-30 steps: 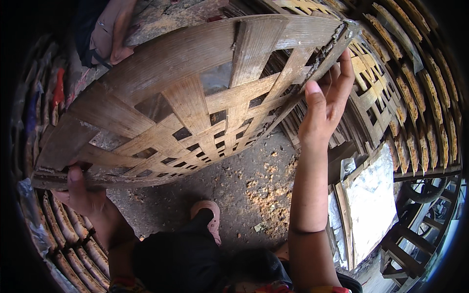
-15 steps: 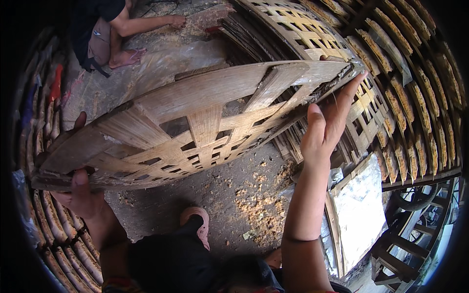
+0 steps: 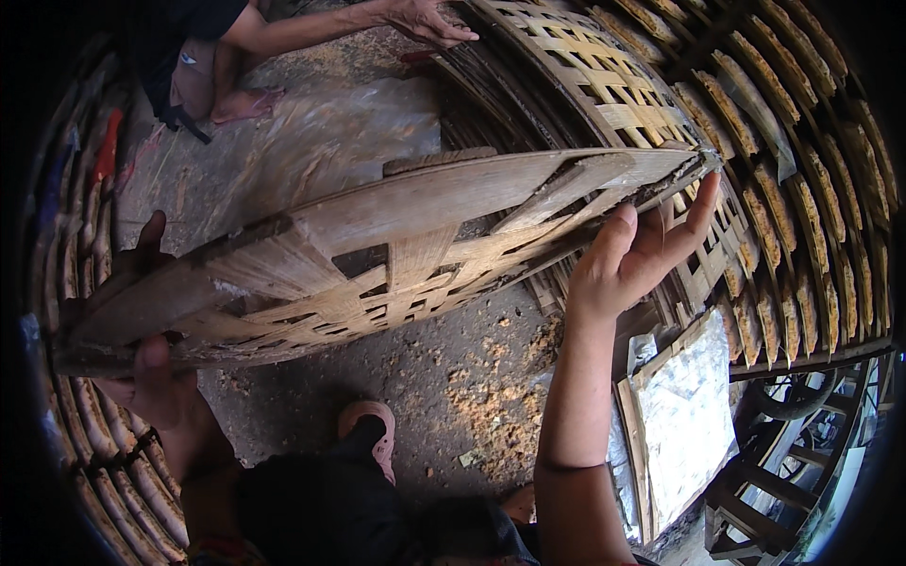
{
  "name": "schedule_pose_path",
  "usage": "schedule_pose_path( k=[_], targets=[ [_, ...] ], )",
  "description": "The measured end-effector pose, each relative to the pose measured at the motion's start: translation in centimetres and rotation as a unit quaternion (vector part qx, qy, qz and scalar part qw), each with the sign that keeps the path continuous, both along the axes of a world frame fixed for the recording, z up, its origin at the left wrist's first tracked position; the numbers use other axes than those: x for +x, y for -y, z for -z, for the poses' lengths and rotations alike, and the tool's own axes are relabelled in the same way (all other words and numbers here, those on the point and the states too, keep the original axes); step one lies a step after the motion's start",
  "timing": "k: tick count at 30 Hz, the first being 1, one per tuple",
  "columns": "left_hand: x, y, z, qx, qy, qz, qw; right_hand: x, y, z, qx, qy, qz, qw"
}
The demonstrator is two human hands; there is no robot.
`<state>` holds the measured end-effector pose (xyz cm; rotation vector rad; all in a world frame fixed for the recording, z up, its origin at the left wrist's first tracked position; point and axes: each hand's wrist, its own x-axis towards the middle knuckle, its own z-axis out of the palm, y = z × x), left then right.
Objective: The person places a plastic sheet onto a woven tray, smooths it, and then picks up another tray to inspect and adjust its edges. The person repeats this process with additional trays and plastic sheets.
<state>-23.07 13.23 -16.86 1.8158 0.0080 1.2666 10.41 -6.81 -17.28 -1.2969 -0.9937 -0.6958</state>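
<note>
A large woven bamboo tray (image 3: 420, 200) with a wide slatted rim is held up on edge, tilted, across the middle. My left hand (image 3: 160, 382) grips its left end, thumb on the near side and fingers partly hidden behind. At the right end, my right hand (image 3: 628, 264) supports the tray with its fingers against the edge and its thumb raised beside the rim. Just behind that end stands a stack of similar woven trays (image 3: 613, 80), packed on edge.
Another person's hand (image 3: 429, 19) reaches to the stack from the upper left, where that person crouches. Racks of pale slabs (image 3: 812, 208) rise at the right, and more (image 3: 123, 491) at the left. Crumbs (image 3: 500, 406) litter the floor. A plastic-covered board (image 3: 684, 424) lies lower right.
The tray has dipped slightly at its right end, and my right hand has come down a little with it. The other person's arm has stretched right to the stacked trays.
</note>
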Motion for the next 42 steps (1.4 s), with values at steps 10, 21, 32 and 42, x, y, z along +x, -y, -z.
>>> schedule_pose_path(
  k=[10, 21, 32, 42],
  targets=[
    [0.7, -0.2, 0.1, -0.004, 0.036, 0.052, 0.998, 0.0, 2.1, -1.7, 0.009, -0.266, -0.312, 0.912],
    [-0.8, -0.5, 1.3, -0.080, 0.043, -0.044, 0.995, 0.4, 1.7, -1.5, -0.056, -0.242, -0.277, 0.928],
    [-0.1, -0.3, 0.7, -0.105, 0.045, -0.014, 0.993, 0.3, 0.4, -3.9, -0.038, -0.027, -0.146, 0.988],
    [-0.7, -1.7, 1.9, -0.044, 0.055, 0.078, 0.994, 0.3, 1.9, -5.4, -0.122, 0.086, 0.008, 0.989]
  ],
)
